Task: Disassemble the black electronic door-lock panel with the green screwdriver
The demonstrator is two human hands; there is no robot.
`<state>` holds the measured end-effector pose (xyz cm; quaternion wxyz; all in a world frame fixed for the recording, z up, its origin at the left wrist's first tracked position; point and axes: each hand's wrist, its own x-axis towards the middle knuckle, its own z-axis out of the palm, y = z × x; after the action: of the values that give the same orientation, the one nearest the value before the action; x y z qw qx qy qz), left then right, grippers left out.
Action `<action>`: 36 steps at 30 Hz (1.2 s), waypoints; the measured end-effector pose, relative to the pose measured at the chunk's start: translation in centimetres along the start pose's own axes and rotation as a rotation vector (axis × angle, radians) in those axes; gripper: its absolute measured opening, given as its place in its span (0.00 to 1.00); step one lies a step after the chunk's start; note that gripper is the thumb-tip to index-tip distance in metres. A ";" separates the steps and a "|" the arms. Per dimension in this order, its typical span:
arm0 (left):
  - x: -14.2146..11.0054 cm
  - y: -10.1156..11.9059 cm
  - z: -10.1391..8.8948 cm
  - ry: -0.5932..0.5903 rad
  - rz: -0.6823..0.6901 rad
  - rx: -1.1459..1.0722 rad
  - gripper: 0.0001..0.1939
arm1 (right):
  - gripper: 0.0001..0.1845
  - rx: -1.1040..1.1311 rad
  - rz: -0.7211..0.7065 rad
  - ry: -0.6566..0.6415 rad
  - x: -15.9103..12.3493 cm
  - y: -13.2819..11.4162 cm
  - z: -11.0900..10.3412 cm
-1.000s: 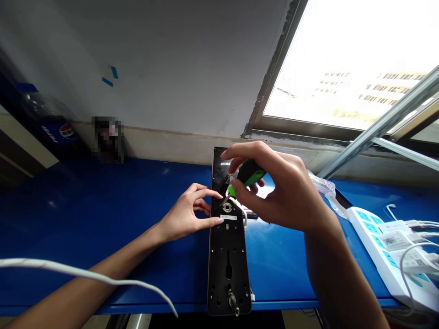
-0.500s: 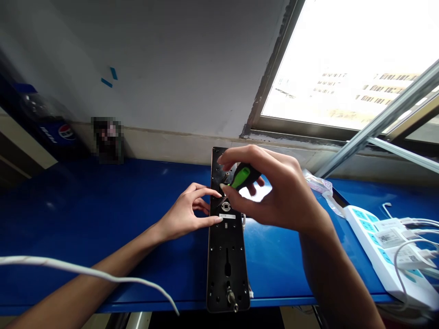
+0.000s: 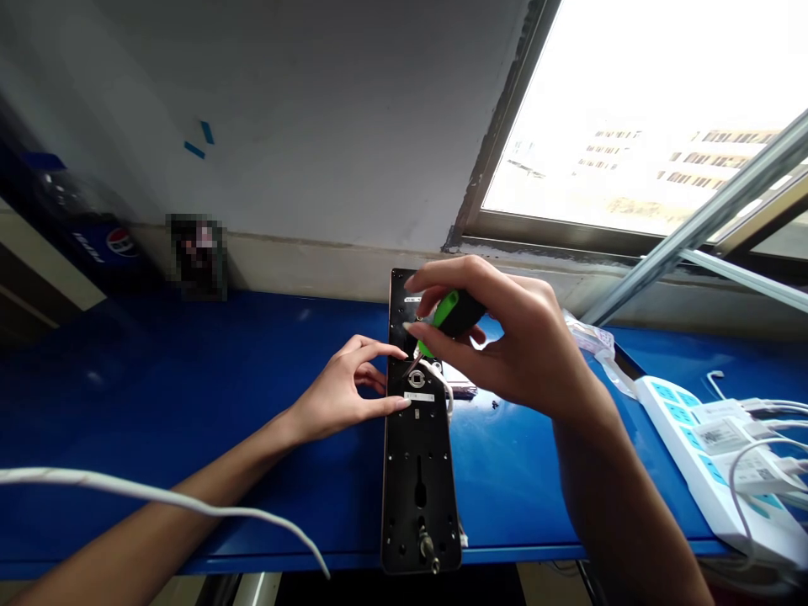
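A long black door lock panel [image 3: 417, 480] lies lengthwise on the blue table, back side up, with holes, a square-holed ring and a threaded post near its lower end. At its left edge, my left hand [image 3: 353, 383] grips the panel, with thumb and index fingertips on its face and the other fingers curled beside it. My right hand [image 3: 505, 337] holds a green and black screwdriver [image 3: 447, 320] at a slant over the panel's upper half. Its shaft points down left, close to the ring and my left index finger. Whether the tip touches a screw is unclear. A white cable [image 3: 447, 389] loops over the panel's right edge.
A white power strip [image 3: 688, 446] with plugged-in adapters and cables stands on the right. Another white cable [image 3: 157, 498] crosses my left forearm. A cola bottle [image 3: 94, 223] stands at the far left. Small dark bits [image 3: 495, 405] lie right of the panel. Wall and window border the back.
My right hand has lifted slightly and tilted the screwdriver handle more upright, uncovering the white cable and part of the panel. The left hand stays in place.
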<state>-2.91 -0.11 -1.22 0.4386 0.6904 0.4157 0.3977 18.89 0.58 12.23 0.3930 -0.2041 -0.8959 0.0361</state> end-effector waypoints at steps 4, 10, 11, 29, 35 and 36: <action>0.0 0.1 0.0 -0.007 0.001 0.005 0.28 | 0.29 0.022 0.000 -0.025 0.1 -0.1 0.1; 0.1 0.3 0.0 -0.005 -0.010 -0.010 0.28 | 0.19 -0.027 -0.013 0.000 0.1 0.0 0.1; 0.1 0.2 0.1 -0.004 -0.008 -0.011 0.28 | 0.18 -0.033 -0.015 0.001 0.1 0.0 0.1; 0.0 0.3 0.0 -0.008 -0.017 -0.004 0.28 | 0.28 -0.007 -0.014 0.006 0.1 0.1 0.0; 0.0 0.4 0.0 -0.008 -0.020 -0.001 0.29 | 0.28 -0.008 -0.014 -0.001 0.1 0.3 0.1; 0.0 0.4 -0.1 -0.009 -0.021 -0.002 0.29 | 0.28 -0.009 -0.012 -0.006 0.1 0.3 0.1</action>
<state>-2.88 -0.23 -0.83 0.4453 0.6872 0.4207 0.3904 18.86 0.87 12.21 0.3897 -0.2004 -0.8984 0.0302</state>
